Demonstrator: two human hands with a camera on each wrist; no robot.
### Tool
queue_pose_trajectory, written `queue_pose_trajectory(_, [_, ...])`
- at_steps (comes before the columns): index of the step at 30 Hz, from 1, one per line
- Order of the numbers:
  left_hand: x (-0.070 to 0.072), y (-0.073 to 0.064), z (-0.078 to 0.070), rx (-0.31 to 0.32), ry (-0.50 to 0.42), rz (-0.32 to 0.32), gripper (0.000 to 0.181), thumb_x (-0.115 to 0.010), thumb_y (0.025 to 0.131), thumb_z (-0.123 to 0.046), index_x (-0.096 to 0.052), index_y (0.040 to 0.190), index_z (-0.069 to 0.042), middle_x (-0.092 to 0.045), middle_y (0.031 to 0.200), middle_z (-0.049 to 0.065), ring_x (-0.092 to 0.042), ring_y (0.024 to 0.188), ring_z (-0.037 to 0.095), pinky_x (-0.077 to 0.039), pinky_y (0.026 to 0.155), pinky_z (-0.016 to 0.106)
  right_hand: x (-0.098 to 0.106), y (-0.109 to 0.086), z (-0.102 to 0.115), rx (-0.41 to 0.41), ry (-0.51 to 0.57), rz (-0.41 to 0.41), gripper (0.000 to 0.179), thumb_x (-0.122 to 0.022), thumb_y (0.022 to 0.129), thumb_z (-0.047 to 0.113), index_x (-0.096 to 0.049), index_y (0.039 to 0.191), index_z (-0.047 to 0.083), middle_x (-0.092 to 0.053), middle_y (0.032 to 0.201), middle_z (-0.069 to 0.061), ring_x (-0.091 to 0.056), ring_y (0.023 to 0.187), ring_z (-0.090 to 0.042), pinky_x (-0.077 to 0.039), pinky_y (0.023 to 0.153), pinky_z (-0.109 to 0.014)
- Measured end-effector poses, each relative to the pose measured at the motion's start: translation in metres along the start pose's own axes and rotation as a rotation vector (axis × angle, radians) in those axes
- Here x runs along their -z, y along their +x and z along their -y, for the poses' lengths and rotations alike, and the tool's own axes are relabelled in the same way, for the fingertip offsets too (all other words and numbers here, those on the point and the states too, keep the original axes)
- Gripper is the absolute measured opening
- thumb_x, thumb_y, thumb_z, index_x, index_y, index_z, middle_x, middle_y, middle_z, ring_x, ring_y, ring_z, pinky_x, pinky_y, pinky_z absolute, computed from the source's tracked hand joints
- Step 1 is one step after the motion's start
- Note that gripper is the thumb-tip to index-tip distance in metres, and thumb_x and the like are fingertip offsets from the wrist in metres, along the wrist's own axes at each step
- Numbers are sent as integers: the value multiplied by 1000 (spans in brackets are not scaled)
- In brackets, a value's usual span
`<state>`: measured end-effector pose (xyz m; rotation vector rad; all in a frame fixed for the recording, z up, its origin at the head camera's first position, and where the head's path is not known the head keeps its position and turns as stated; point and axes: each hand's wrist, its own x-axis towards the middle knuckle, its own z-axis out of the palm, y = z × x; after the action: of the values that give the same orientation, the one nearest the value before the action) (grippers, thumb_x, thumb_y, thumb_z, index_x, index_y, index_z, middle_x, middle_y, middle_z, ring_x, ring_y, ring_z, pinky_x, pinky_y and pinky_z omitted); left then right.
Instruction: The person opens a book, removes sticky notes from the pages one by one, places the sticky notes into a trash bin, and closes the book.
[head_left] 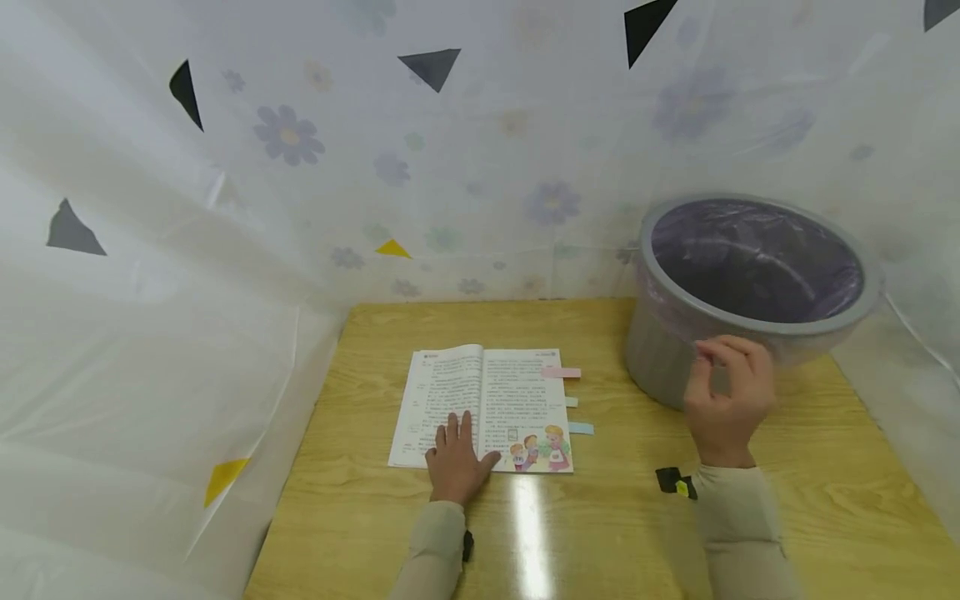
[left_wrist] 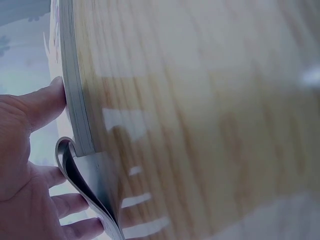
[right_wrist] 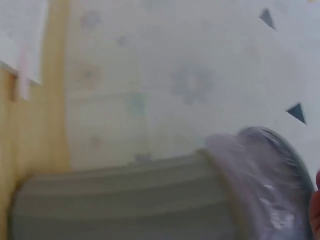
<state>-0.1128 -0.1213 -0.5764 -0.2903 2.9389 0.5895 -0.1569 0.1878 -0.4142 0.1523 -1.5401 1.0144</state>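
Note:
An open book (head_left: 517,400) with printed text and a colour drawing of children lies on the wooden table. My left hand (head_left: 456,462) rests on its lower left part, fingers spread across the page and thumb reaching over the centre fold. In the left wrist view, the book's page edges (left_wrist: 80,100) show beside the fingers. My right hand (head_left: 731,400) is raised in front of a grey bin (head_left: 663,350), below its rim. The right thumb and fingertips come together; I cannot tell whether something small is between them.
Pink (head_left: 562,372), white and blue (head_left: 581,428) tabs stick out from the book's right edge. A purple plastic bag (head_left: 757,250) lines the bin. A flowered white curtain (head_left: 480,167) hangs behind the table (head_left: 600,533). Beside the right cuff is a black piece (head_left: 667,480).

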Motion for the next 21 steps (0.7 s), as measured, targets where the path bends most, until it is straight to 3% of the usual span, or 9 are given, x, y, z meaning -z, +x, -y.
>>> queue_pose_trajectory(3, [-2,0,2,-1,5,1,91,-68,85,-57,-31,156,-14,-27,164,16,-29,148,41,-34,108,65,-2,-25,-17,37,82,208,13,-58,83,-9,-71,80,-11,-63,81,-29,-56,74,-22,-42,81,-9])
queue_pose_trajectory(6, [-2,0,3,-2,10,-5,90,-68,85,-57,-31,156,-14,-27,164,16,-29,148,41,-34,108,65,-3,-49,-36,-1,113,416,14,-60,82,-15,-72,85,-9,-66,87,-24,-57,80,-8,-42,80,-5])
queue_pose_trajectory(12, [-2,0,2,-3,-20,2,91,-69,85,-56,-31,156,-13,-26,164,17,-29,148,42,-32,109,66,-5,-87,-60,-301,15,745,15,-62,90,-5,-73,99,0,-69,97,-13,-53,80,7,-43,70,-5])
queue_pose_trajectory(17, [-2,0,2,1,-17,1,91,-69,85,-57,-31,156,-14,-27,164,16,-29,148,42,-33,109,66,-10,-110,-77,-526,-83,992,19,-56,98,9,-71,110,5,-67,109,-13,-58,85,-8,-49,74,-21])
queue_pose_trajectory(21, [1,-1,0,-2,-20,-5,90,-69,85,-56,-32,156,-14,-27,163,17,-30,148,42,-32,109,66,-20,-122,-91,-644,-129,1098,25,-54,100,15,-67,119,4,-65,118,-17,-62,96,-27,-52,81,-37])
